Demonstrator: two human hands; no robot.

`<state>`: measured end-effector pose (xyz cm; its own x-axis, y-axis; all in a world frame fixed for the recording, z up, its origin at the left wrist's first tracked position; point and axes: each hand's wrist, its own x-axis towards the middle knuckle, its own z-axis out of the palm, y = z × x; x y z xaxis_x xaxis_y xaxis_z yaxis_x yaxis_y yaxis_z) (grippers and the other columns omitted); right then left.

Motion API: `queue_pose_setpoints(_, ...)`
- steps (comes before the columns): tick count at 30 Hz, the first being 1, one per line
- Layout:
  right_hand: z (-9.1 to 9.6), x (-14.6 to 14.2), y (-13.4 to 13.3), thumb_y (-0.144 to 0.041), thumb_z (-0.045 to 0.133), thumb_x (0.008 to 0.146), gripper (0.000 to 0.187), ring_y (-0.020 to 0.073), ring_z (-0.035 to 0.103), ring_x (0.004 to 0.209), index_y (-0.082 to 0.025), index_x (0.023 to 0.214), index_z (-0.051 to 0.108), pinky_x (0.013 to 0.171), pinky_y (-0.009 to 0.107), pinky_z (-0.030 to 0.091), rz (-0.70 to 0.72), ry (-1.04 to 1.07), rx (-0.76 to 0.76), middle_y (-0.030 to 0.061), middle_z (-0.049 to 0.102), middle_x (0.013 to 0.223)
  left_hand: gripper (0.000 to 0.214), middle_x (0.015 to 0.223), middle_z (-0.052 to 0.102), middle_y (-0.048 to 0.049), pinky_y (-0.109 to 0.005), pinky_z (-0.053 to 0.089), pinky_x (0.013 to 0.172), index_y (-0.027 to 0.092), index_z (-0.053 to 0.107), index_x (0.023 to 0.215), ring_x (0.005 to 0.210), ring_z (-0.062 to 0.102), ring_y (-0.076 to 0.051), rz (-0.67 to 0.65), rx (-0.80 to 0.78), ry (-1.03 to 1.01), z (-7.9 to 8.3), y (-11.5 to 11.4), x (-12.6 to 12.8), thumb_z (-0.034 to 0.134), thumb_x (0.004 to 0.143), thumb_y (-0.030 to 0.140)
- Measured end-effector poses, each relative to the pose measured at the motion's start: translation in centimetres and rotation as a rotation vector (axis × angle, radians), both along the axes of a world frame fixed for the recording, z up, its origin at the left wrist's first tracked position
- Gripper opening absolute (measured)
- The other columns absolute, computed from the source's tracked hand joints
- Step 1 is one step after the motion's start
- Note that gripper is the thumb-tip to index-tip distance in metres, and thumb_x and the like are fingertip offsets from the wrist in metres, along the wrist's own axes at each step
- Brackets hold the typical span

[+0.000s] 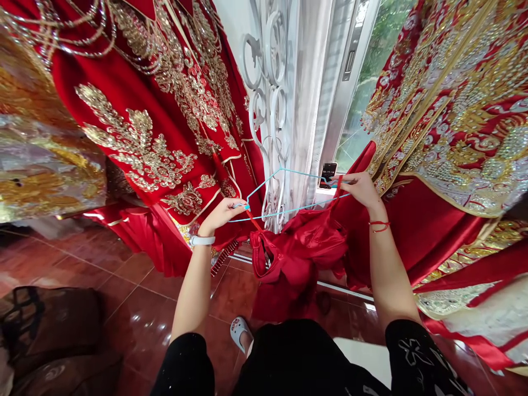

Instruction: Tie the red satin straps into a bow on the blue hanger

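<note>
A thin light-blue wire hanger [289, 192] is held out in front of me, its metal hook up against a white scrolled grille [268, 82]. My left hand [223, 212] pinches the hanger's left end together with a red strap. My right hand [361, 187] grips the right end and the other strap. A plain red satin garment [301, 253] hangs bunched below the hanger between my hands. A white band sits on my left wrist, a red string on my right.
Red robes with heavy gold and silver embroidery hang at left [157, 126] and right [454, 110]. A sheer white curtain and a window frame [346, 82] stand behind the hanger. A dark bag [49, 324] lies on the red tiled floor at left.
</note>
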<state>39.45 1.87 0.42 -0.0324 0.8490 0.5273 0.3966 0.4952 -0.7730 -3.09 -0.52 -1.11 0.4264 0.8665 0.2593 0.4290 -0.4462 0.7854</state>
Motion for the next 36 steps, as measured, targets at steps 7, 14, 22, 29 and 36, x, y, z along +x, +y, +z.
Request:
queue_pose_setpoints(7,0.2,-1.5,0.9,-0.035,0.074,0.07,0.018,0.021,0.067,0.071,-0.018,0.077,0.073,0.074,0.034,0.054,-0.028,-0.178,0.066,0.004,0.074,0.075,0.044,0.105,0.068,-0.0084,-0.038,0.05,0.094,0.02,0.067,0.117,0.099,0.062,-0.023,0.159,0.09,-0.002,-2.5,-0.7,1.0,0.058,0.088,0.051)
queue_pose_setpoints(14,-1.8,-2.0,0.4,-0.028,0.062,0.081,0.018,0.0257,0.067,0.096,-0.02,0.095,0.07,0.091,0.041,0.052,-0.031,-0.219,0.145,0.0077,0.073,0.098,0.073,0.16,0.032,-0.0134,-0.049,0.029,0.121,0.026,0.032,0.154,0.148,0.033,-0.029,0.401,-0.095,-0.214,-10.8,-7.1,-0.4,0.057,0.088,0.049)
queue_pose_setpoints(22,-6.5,-10.9,-4.4,-0.014,0.048,0.087,0.035,0.0287,0.059,0.117,-0.024,0.114,0.068,0.109,0.051,0.042,-0.141,-0.341,0.398,0.0103,0.069,0.115,0.027,0.127,0.068,-0.0122,-0.051,0.039,0.114,0.024,0.073,0.096,0.133,0.053,-0.033,0.231,-0.277,0.105,-16.0,-13.8,-3.4,0.055,0.084,0.04)
queue_pose_setpoints(29,-9.2,-14.6,-4.6,-0.023,0.05,0.094,0.046,0.0317,0.054,0.124,-0.033,0.138,0.057,0.12,0.069,0.015,0.001,-0.619,0.274,0.0099,0.063,0.124,0.014,0.092,0.07,-0.0065,-0.046,0.048,0.098,0.024,0.073,0.083,0.1,0.06,-0.028,0.358,-0.057,0.182,-12.6,-13.7,-3.8,0.064,0.073,0.027)
queue_pose_setpoints(36,-9.8,-14.8,-4.3,-0.018,0.048,0.093,0.047,0.0304,0.054,0.12,-0.034,0.136,0.058,0.12,0.069,0.011,-0.025,-0.575,0.265,0.0082,0.062,0.119,0.027,0.101,0.064,-0.0064,-0.034,0.056,0.074,0.022,0.059,0.093,0.078,0.063,-0.018,0.72,0.094,-0.237,-12.1,-11.8,-1.9,0.063,0.083,0.047)
